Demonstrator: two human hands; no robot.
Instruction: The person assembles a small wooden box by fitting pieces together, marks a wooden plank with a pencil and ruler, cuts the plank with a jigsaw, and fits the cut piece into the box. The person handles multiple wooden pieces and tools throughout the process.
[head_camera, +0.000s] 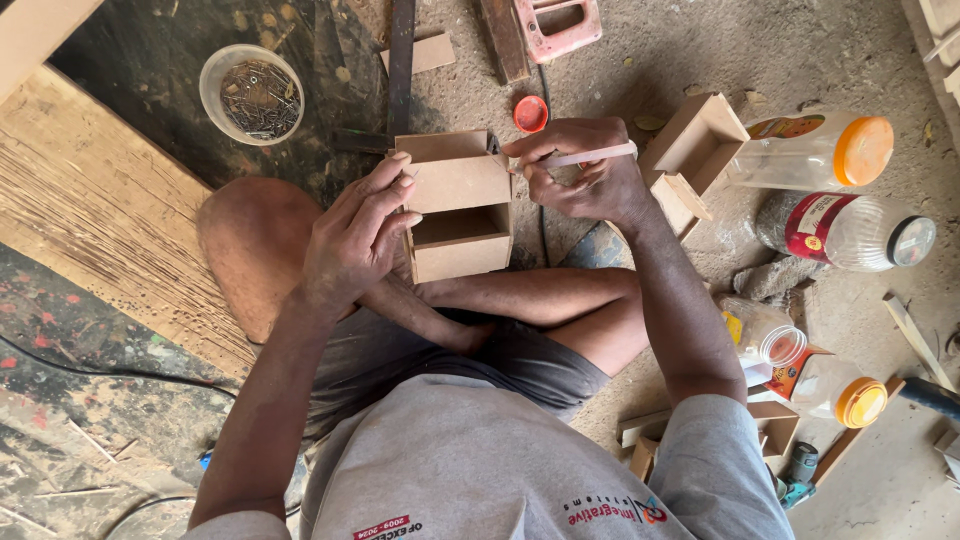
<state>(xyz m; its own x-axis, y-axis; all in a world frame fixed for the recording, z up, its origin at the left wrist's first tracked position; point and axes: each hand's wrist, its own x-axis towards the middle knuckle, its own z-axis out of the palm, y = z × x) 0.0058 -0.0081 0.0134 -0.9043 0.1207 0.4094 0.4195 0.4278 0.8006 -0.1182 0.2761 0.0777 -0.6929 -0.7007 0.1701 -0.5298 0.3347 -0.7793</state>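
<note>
I sit cross-legged on the floor with a small brown fibreboard box (458, 205) resting over my legs. My left hand (355, 235) grips the box on its left side, thumb and fingers pressed on its top panel. My right hand (580, 170) is at the box's upper right corner and holds a thin pale stick (590, 155), pencil-like, pointing left toward the box edge. The box shows an open front compartment below the top panel.
A clear tub of nails (252, 95) stands at upper left. Another open fibreboard box (692, 150) lies right of my hand, beside orange-lidded plastic jars (820, 150). A red cap (530, 114), a pink saw handle (556, 26), wood planks (90, 200) and offcuts lie around.
</note>
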